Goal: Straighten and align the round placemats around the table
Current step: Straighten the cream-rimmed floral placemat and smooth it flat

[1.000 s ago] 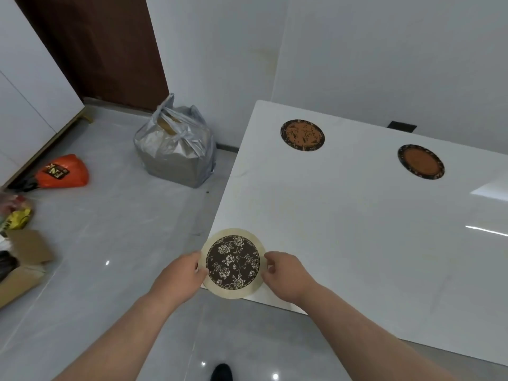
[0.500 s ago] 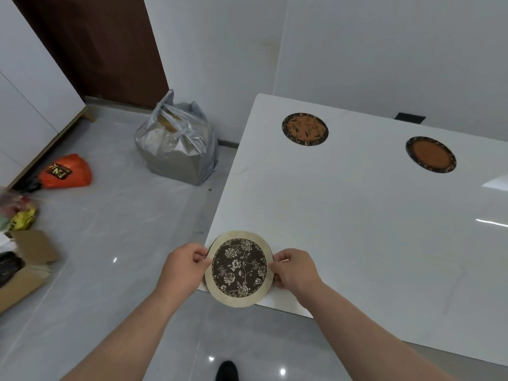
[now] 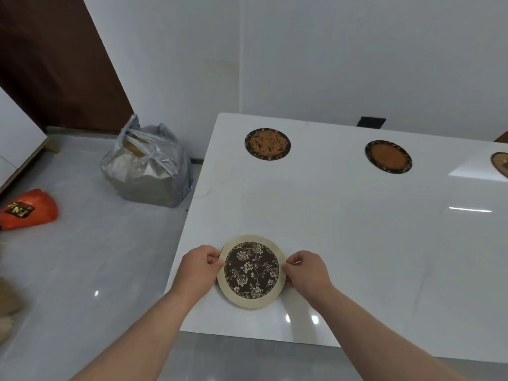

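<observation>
A round placemat with a cream rim and dark floral centre (image 3: 251, 271) lies near the front left corner of the white table (image 3: 343, 229). My left hand (image 3: 196, 270) pinches its left edge and my right hand (image 3: 306, 273) pinches its right edge. Along the far side lie a brown-orange round placemat (image 3: 267, 144), a second one with a dark patterned border (image 3: 388, 156), and a third cut off by the right edge of the view (image 3: 501, 164).
A grey plastic bag (image 3: 145, 166) stands on the floor by the table's left edge. An orange bag (image 3: 27, 210) and cardboard pieces (image 3: 7, 312) lie further left. A dark wooden door (image 3: 55, 64) and white walls stand behind.
The floral placemat, held by both hands, has moved from overhanging the table's corner to lying further in on the tabletop. A third far placemat has come into view at the right.
</observation>
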`<action>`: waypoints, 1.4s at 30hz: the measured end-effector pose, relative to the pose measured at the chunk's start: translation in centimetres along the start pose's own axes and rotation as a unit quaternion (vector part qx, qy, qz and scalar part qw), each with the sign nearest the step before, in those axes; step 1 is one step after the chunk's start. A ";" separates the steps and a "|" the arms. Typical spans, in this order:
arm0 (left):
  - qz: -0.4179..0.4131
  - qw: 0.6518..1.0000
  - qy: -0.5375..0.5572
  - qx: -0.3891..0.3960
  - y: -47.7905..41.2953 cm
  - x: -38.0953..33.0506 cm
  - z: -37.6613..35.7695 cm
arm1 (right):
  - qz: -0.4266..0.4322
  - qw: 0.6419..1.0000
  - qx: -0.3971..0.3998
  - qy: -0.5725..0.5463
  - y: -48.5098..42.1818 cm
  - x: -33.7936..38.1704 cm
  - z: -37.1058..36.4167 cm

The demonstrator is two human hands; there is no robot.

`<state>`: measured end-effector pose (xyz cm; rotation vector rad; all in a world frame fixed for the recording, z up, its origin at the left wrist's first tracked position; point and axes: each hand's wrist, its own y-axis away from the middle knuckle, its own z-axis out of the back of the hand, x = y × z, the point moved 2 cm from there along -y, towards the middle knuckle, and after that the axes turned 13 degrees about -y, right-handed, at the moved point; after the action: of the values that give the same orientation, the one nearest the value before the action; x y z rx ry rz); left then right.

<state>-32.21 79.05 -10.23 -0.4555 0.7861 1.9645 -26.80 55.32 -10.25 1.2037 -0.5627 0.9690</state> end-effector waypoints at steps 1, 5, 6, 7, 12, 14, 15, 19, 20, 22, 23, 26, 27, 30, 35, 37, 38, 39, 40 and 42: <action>-0.007 1.000 -0.015 0.006 -0.3 -0.4 -0.3 | 0.009 1.000 -0.006 0.017 -0.5 0.0 0.3; -0.024 0.998 -0.051 0.019 -0.6 -1.1 -1.8 | 0.025 0.996 -0.025 0.081 -1.3 -0.1 1.5; -0.027 0.998 -0.059 0.022 -0.7 -1.0 -2.1 | 0.033 0.994 -0.027 0.097 -1.4 -0.3 1.7; -0.033 0.997 -0.067 0.027 -0.8 -1.1 -2.3 | 0.046 0.992 -0.028 0.111 -1.5 -0.4 2.0; -0.117 0.978 -0.174 0.002 -0.4 -0.4 -2.6 | 0.167 0.947 0.045 0.271 -1.5 -1.5 4.0; -0.164 0.956 -0.244 0.004 0.4 0.6 -2.9 | 0.259 0.894 0.046 0.363 -1.4 -2.7 5.0; -0.185 0.944 -0.272 0.014 0.8 1.1 -3.3 | 0.278 0.873 0.062 0.397 -1.3 -3.5 5.3; -0.226 0.914 -0.336 0.001 1.8 2.7 -4.8 | 0.280 0.824 0.099 0.482 -1.3 -5.7 5.2; -0.227 0.912 -0.341 -0.012 1.6 2.6 -4.9 | 0.281 0.826 0.092 0.480 -1.4 -5.8 5.0; -0.225 0.910 -0.347 -0.023 1.3 2.6 -5.0 | 0.283 0.838 0.079 0.460 -1.4 -5.8 4.5; -0.225 0.910 -0.348 -0.027 1.1 2.6 -4.9 | 0.289 0.842 0.066 0.451 -1.4 -5.6 4.4; -0.218 0.909 -0.354 -0.033 1.0 2.7 -5.1 | 0.292 0.852 0.044 0.433 -1.1 -5.5 3.9; -0.218 0.908 -0.356 -0.034 1.0 2.8 -5.1 | 0.296 0.852 0.039 0.431 -1.2 -5.5 3.8; -0.215 0.907 -0.360 -0.033 1.1 2.9 -5.2 | 0.304 0.851 0.030 0.427 -1.3 -5.7 3.8; -0.213 0.905 -0.365 -0.044 1.1 2.8 -5.2 | 0.303 0.852 0.029 0.426 -1.3 -5.8 3.9; -0.216 0.904 -0.365 -0.045 1.2 2.8 -5.2 | 0.303 0.852 0.028 0.427 -1.4 -5.8 3.9; -0.216 0.904 -0.366 -0.045 1.2 2.8 -5.2 | 0.301 0.853 0.029 0.426 -1.4 -5.8 3.9; -0.214 0.904 -0.367 -0.046 1.3 2.8 -5.2 | 0.300 0.853 0.030 0.426 -1.4 -5.8 3.9; -0.211 0.904 -0.368 -0.047 1.2 2.8 -5.2 | 0.299 0.854 0.030 0.426 -1.4 -5.8 3.9; -0.205 0.904 -0.373 -0.039 1.2 2.7 -5.1 | 0.296 0.855 0.030 0.425 -1.4 -5.8 3.8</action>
<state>-34.65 76.81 -15.19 0.1035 0.1013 1.5821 -28.05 49.77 -14.51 0.5250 -0.1667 1.9127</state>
